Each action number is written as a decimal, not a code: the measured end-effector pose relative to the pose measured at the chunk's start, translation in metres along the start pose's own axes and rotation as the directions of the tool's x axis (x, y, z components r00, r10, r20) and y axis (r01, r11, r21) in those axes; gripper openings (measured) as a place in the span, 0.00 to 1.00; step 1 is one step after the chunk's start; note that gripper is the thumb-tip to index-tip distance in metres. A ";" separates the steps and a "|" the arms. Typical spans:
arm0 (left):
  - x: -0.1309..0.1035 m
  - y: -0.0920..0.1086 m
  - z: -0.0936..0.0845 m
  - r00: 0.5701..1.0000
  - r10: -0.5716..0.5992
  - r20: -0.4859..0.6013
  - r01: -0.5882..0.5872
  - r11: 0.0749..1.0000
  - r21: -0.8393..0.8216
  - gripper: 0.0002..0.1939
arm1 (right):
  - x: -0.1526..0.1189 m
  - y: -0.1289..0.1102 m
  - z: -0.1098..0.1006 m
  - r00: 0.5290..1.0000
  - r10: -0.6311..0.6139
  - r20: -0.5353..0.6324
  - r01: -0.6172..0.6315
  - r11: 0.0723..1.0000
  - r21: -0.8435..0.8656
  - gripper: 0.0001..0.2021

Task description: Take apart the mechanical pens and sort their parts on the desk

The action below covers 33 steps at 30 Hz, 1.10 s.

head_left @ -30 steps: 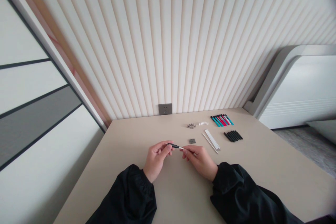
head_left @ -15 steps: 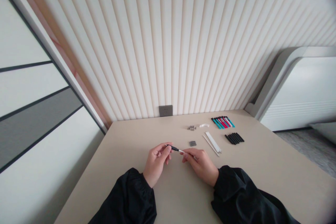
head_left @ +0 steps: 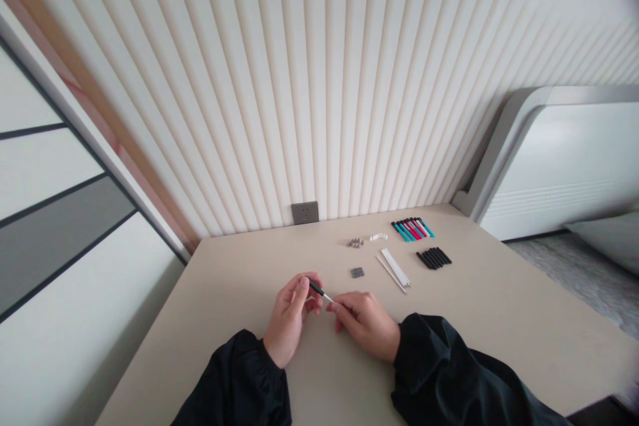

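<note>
Between the fingertips of my left hand (head_left: 292,311) is a short black pen barrel (head_left: 315,287), tilted down to the right. A thin white refill (head_left: 327,297) runs out of its lower end, and my right hand (head_left: 363,323) pinches the far end of that refill. The fingers hide the right-hand tip of the refill. Just beyond my hands lies a small group of dark grey pieces (head_left: 357,272), too small to make out. Several white refills (head_left: 394,267) lie side by side to the right of it.
Farther back sit small metallic cone-shaped tips (head_left: 355,243) and a row of small white parts (head_left: 379,237). Teal, red and white pen barrels (head_left: 413,229) lie at the back right, with black barrels (head_left: 434,257) in front. A socket (head_left: 305,212) is on the ribbed wall behind the table (head_left: 239,259).
Both hands have come slightly nearer and left in view, and the pen barrel now slopes more steeply. The camera view has also shifted a little. Both hands keep their hold.
</note>
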State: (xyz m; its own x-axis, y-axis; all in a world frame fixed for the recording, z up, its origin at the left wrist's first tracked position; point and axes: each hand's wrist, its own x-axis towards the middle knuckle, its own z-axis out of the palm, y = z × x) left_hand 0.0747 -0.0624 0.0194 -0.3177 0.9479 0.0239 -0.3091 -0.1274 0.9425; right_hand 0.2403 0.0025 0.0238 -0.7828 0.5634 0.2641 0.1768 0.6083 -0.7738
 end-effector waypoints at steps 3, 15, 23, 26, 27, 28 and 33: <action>-0.002 0.000 0.003 0.999 -0.026 0.025 0.026 0.999 -0.022 0.17 | -0.001 -0.003 0.007 1.000 0.021 0.022 -0.021 1.000 0.004 0.20; -0.001 0.003 0.004 0.987 -0.111 0.112 0.101 0.991 0.087 0.21 | 0.000 -0.002 0.009 0.998 0.065 0.013 -0.065 0.998 0.005 0.19; -0.002 -0.004 0.006 0.993 -0.100 0.059 0.096 0.993 0.062 0.22 | 0.011 0.014 -0.014 0.989 0.013 -0.147 -0.046 0.973 -0.226 0.15; -0.003 -0.008 0.009 0.989 -0.130 0.071 0.124 0.989 0.081 0.21 | 0.024 0.042 -0.037 0.927 0.037 -0.373 -0.213 0.870 -0.444 0.14; -0.003 -0.009 0.009 0.987 -0.136 0.084 0.128 0.988 0.090 0.22 | 0.029 0.051 -0.043 0.913 0.034 -0.407 -0.255 0.826 -0.502 0.14; -0.003 -0.010 0.010 0.985 -0.142 0.100 0.133 0.986 0.097 0.22 | 0.033 0.060 -0.048 0.913 0.029 -0.407 -0.272 0.786 -0.556 0.13; -0.003 -0.012 0.009 0.967 -0.201 0.158 0.180 0.974 0.138 0.24 | 0.047 0.083 -0.051 0.930 0.032 -0.366 -0.298 0.647 -0.701 0.15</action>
State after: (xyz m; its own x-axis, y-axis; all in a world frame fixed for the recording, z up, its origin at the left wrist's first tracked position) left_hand 0.0874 -0.0615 0.0111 -0.1035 0.9881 -0.1141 -0.2346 0.0872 0.9682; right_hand 0.2481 0.1081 0.0013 -0.5039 0.7479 0.4321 0.7663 0.6179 -0.1759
